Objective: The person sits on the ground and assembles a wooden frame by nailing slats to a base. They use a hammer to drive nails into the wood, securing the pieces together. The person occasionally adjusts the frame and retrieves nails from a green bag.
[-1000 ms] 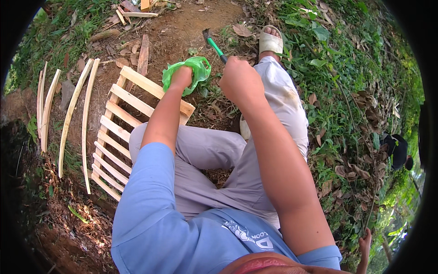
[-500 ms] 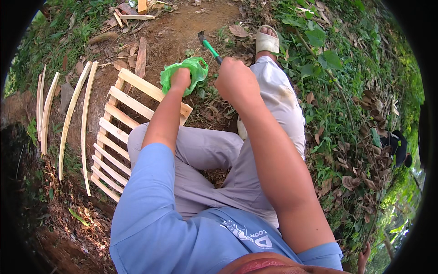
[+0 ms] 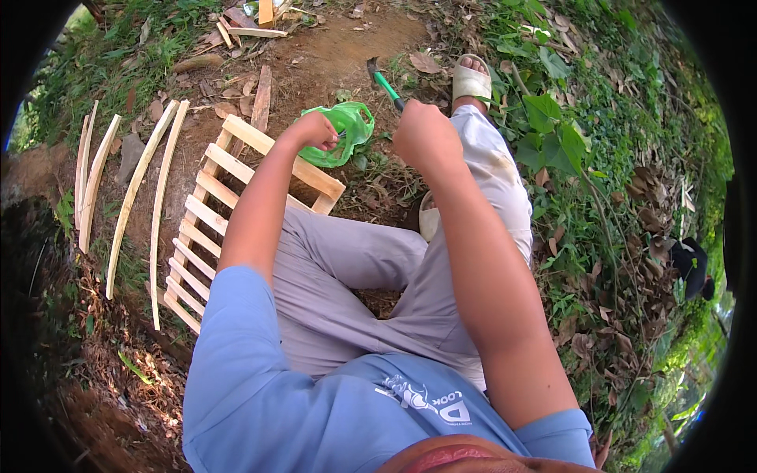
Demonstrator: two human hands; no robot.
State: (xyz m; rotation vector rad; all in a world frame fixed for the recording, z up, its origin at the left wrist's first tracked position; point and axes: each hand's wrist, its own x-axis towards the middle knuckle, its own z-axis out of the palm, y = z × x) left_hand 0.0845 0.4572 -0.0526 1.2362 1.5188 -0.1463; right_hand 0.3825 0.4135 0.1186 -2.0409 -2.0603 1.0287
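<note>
My right hand (image 3: 428, 138) grips a hammer (image 3: 386, 83) by its dark handle end; the shaft is green and the dark metal head points up and away. My left hand (image 3: 317, 131) is at the left rim of a thin green plastic bag (image 3: 352, 132), its fingers curled together. Whatever may be pinched in them is too small to make out. The bag stands open on the ground, its contents hidden. Left of it a slatted wooden frame (image 3: 206, 214) of pale strips on side rails lies beside my bent leg, partly behind my left forearm.
Several long pale wooden strips (image 3: 165, 206) lie farther left on the ground. A reddish board (image 3: 262, 98) and a pile of wood scraps (image 3: 256, 32) are beyond the frame. Leafy plants (image 3: 556, 134) grow on the right, with a dark object (image 3: 689, 266) at the far right.
My left hand has come up out of the green bag, its fingers now showing above the rim. My right hand still holds the hammer. The whole view has shifted slightly.
</note>
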